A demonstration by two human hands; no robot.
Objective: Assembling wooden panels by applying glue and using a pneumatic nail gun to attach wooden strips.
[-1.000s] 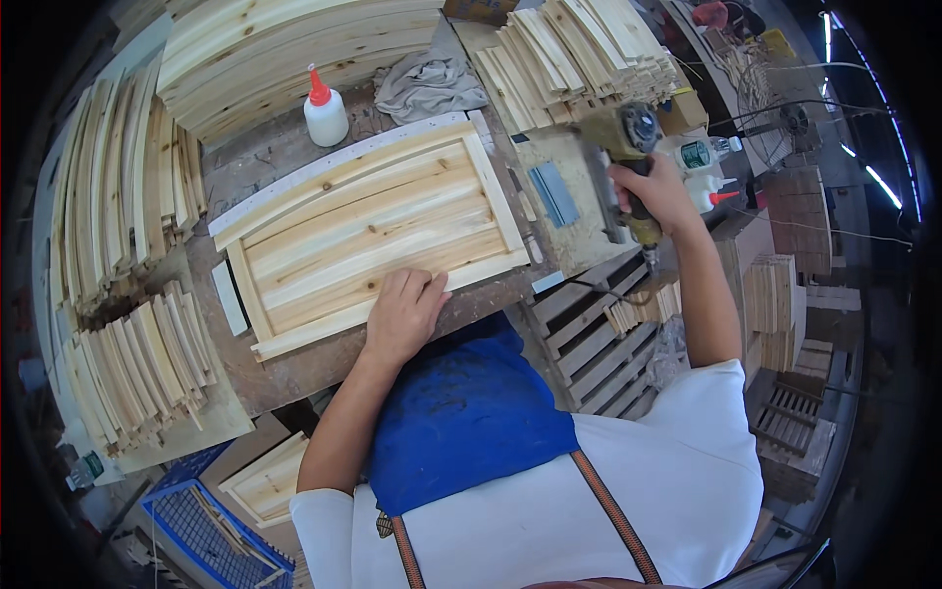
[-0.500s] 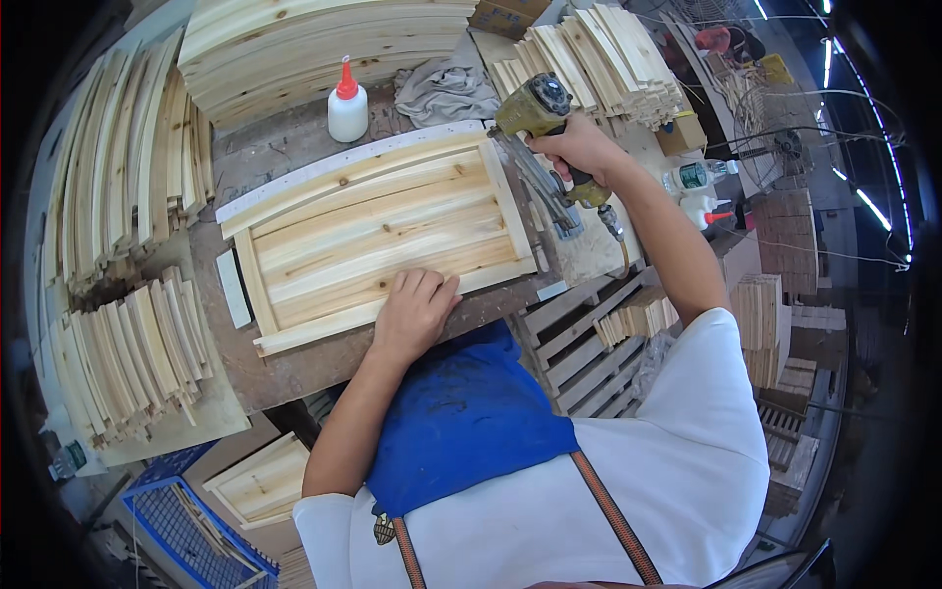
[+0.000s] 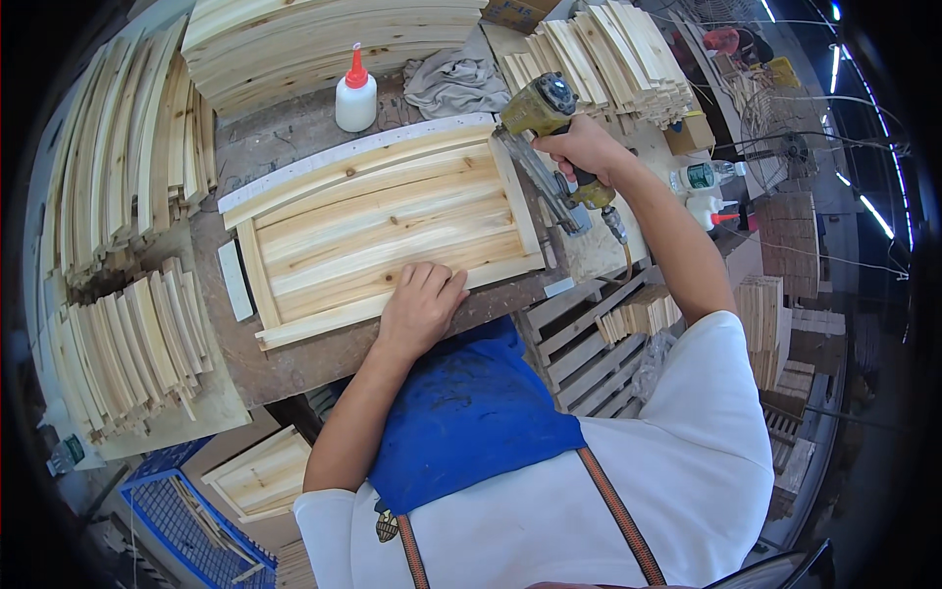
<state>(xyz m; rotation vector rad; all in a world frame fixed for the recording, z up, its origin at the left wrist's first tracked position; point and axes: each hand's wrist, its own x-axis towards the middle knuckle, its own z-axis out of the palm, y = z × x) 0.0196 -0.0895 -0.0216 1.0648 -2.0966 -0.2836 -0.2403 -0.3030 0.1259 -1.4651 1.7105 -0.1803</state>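
Note:
A framed wooden panel (image 3: 392, 231) with an arched far rail lies on the workbench in front of me. My left hand (image 3: 424, 306) rests on its near rail, fingers lying over the wood with the thumb beside them. In my right hand (image 3: 589, 152) is a pneumatic nail gun (image 3: 535, 106), gripped by its handle. Its nose end is at the panel's far right corner; whether it touches the wood I cannot tell. An air hose fitting (image 3: 615, 226) hangs from the handle's base. A pale curved strip (image 3: 353, 159) runs along the panel's arched far edge.
A white glue bottle (image 3: 355, 100) with a red tip and a grey rag (image 3: 454, 84) stand beyond the panel. Stacked wooden slats (image 3: 123, 147) line the left, with more slats (image 3: 608, 64) at the far right. A blue crate (image 3: 191, 530) sits below the bench's left.
The view has shifted slightly, carrying the whole scene a little. My left hand stays on the panel, and the nail gun remains at the far right corner in my right hand.

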